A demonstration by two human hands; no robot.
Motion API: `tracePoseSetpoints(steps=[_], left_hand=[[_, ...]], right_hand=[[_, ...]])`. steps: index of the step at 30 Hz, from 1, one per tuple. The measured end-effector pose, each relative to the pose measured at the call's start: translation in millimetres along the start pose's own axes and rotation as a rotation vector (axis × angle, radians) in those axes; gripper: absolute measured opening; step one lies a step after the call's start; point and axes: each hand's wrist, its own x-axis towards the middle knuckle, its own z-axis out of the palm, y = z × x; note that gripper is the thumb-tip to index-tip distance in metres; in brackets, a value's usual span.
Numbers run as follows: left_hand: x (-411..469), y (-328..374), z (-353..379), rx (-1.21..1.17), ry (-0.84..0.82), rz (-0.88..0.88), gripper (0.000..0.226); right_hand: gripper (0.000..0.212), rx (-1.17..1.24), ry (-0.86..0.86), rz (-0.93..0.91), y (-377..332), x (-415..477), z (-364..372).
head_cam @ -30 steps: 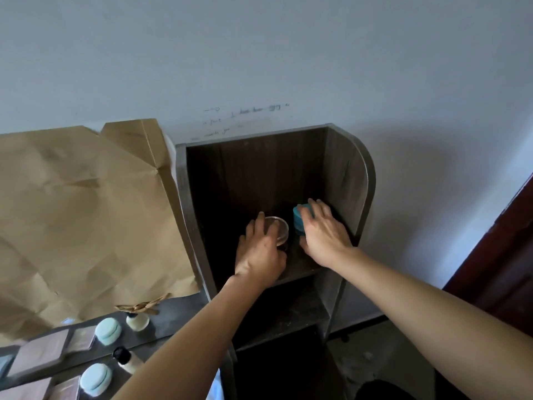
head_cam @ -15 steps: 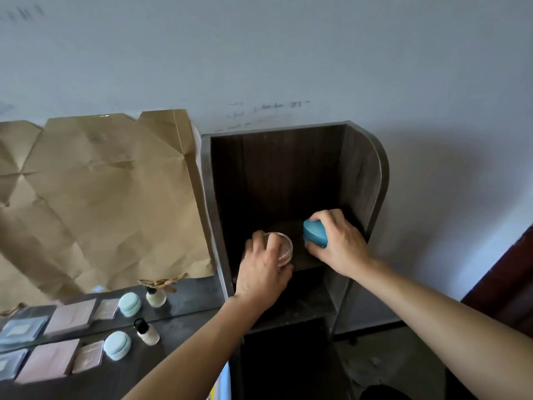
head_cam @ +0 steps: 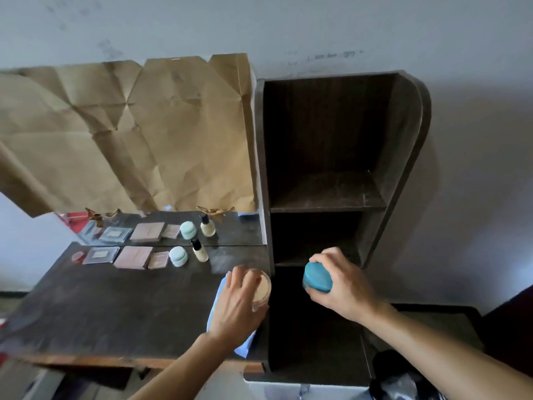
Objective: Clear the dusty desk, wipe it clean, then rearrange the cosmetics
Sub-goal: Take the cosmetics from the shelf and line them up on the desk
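Dark desk (head_cam: 115, 313), back row, left to right: grey pouch (head_cam: 101, 254), pink palette (head_cam: 133, 256), small compact (head_cam: 158, 259), mint jar (head_cam: 178, 256) and black-capped bottle (head_cam: 199, 250). All repeat in the mirror (head_cam: 245, 232), which is mostly covered by brown paper (head_cam: 144, 125). The left hand (head_cam: 236, 304) grips a clear jar (head_cam: 261, 287) above the desk's right edge, partly hiding a blue cloth (head_cam: 244, 346). The right hand (head_cam: 346, 287) grips a teal jar (head_cam: 317, 277) in front of the dark shelf unit (head_cam: 409, 140).
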Motion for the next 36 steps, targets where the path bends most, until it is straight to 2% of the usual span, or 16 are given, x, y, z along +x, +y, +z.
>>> tracePoseSetpoints(steps=[6, 10, 14, 17, 21, 26, 31, 36], left_hand=[[-30.4, -59.1, -6.9, 0.042, -0.087, -0.211, 0.066], [-20.1, -98.2, -9.0, 0.052, -0.113, -0.279, 0.065], [11.9, -147.9, -3.2, 0.104, -0.154, -0.274, 0.063], [44.5, -183.1, 4.4, 0.102, -0.190, -0.261, 0.054], [86.7, -216.1, 24.4, 0.079, -0.280, -0.226, 0.054], [117.6, -237.6, 57.1, 0.033, -0.373, -0.163, 0.057], [136.3, -251.6, 80.2, 0.053, -0.426, -0.160, 0.050], [141.3, -261.2, 95.1, 0.112, -0.494, -0.099, 0.054]], right_hand=[[0.057, 0.023, -0.179, -0.022, -26.5, -0.4, 52.5], [0.056, 0.033, -0.241, -0.031, -43.1, 30.9, 87.3], [0.057, 0.021, -0.289, -0.011, -53.9, 78.2, 128.5], [0.062, -0.012, -0.321, 0.065, -56.4, 117.0, 158.0], [0.064, -0.062, -0.327, 0.201, -50.9, 161.5, 194.6], [0.061, -0.106, -0.337, 0.335, -41.9, 182.9, 233.1], [0.058, -0.141, -0.352, 0.383, -30.0, 196.6, 253.7], [0.057, -0.155, -0.336, 0.401, -22.2, 207.2, 269.6]])
